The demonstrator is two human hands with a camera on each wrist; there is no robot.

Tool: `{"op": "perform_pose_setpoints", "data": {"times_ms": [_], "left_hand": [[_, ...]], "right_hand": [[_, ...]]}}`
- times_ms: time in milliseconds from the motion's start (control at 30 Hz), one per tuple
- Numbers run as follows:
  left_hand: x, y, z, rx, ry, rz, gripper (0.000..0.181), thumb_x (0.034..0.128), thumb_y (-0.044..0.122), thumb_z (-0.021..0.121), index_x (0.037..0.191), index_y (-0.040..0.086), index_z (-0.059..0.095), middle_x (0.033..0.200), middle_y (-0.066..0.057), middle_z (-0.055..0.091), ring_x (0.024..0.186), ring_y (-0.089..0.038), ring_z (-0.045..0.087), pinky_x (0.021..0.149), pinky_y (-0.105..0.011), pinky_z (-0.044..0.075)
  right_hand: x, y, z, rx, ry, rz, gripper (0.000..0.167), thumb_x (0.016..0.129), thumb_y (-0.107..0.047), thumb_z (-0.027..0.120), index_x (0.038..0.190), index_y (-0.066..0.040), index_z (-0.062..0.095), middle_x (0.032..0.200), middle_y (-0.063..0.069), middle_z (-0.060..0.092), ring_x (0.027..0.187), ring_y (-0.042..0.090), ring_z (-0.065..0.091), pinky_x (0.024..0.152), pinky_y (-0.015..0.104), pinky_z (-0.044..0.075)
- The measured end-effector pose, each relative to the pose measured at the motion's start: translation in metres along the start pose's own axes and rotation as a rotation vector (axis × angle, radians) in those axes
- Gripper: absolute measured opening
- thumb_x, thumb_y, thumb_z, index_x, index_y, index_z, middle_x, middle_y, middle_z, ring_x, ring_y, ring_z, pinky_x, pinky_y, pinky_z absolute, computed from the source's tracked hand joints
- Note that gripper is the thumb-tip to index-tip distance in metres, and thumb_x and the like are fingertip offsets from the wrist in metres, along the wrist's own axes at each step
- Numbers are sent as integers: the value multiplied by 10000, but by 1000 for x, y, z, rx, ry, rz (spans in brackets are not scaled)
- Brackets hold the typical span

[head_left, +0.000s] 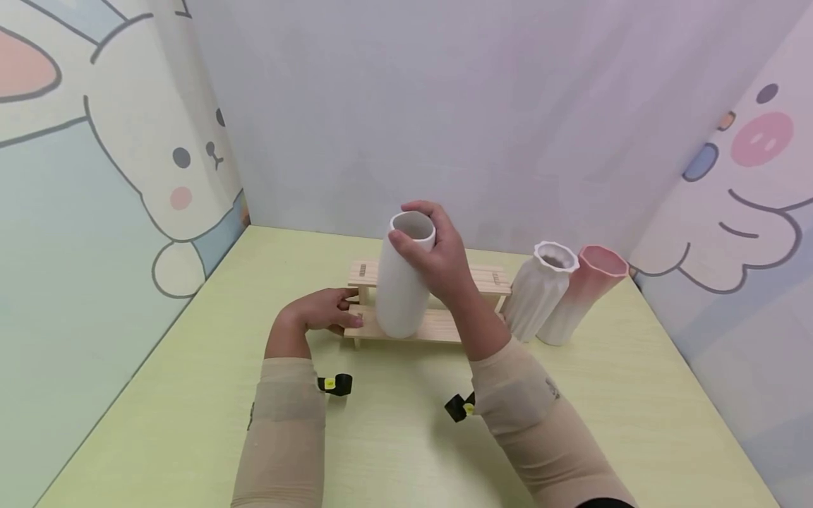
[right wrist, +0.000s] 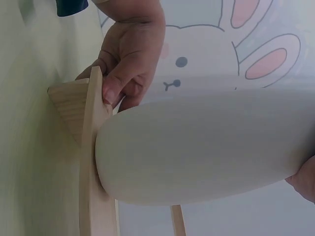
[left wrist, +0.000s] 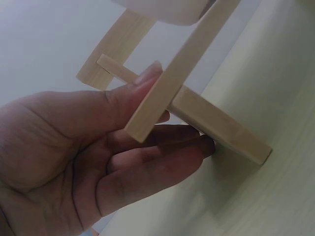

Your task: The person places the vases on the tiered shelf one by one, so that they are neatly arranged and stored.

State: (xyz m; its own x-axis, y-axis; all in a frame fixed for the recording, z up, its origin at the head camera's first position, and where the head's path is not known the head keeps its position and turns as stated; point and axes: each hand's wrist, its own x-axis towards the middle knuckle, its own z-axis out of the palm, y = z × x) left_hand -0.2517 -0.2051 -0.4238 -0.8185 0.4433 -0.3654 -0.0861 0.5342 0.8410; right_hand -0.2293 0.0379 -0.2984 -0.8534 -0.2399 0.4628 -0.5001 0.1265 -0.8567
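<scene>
A smooth white vase (head_left: pixel 401 293) stands nearly upright on the lower step of a small two-tier wooden stand (head_left: pixel 444 326). My right hand (head_left: pixel 442 259) grips the vase around its mouth, thumb at the near side of the rim. In the right wrist view, the rounded base of the vase (right wrist: pixel 197 147) meets the wooden step (right wrist: pixel 87 182). At the stand's left end, my left hand (head_left: pixel 322 310) holds the lower step. The left wrist view shows that hand's thumb (left wrist: pixel 147 76) over the step and the other fingers below, beside a leg (left wrist: pixel 221 123).
Right of the stand, a white pleated vase (head_left: pixel 536 296) and a pink-and-white vase (head_left: pixel 584 296) lean on the pale table (head_left: pixel 381 437). Cartoon-printed walls (head_left: pixel 76 247) enclose both sides, and a plain grey wall (head_left: pixel 406 106) rises behind. Black wrist cameras (head_left: pixel 343 384) project from both sleeves.
</scene>
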Motion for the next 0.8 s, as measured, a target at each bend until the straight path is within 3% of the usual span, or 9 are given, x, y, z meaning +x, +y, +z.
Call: {"op": "perform_pose_setpoints", "data": {"times_ms": [400,800], "left_hand": [[-1,-2,0,11,-4,16,755,883,319,745,1510,175,349,1353,-108,580,1087,-242,643,908,-422,545],[-2,4,-2,46,-8,10,714,899,299,729,1498,163,364,1341,-125,574,1095,-260,633,897,-428,550]], "right_hand": [[3,0,14,-20,-16,-13,470,883,-366,682,1299,-211,529,1113,81,619,932,242,631,703,425,575],[8,5,20,1,-10,53,479,862,-455,674,1285,-295,515,1129,57,607,943,251,627,689,434,575]]}}
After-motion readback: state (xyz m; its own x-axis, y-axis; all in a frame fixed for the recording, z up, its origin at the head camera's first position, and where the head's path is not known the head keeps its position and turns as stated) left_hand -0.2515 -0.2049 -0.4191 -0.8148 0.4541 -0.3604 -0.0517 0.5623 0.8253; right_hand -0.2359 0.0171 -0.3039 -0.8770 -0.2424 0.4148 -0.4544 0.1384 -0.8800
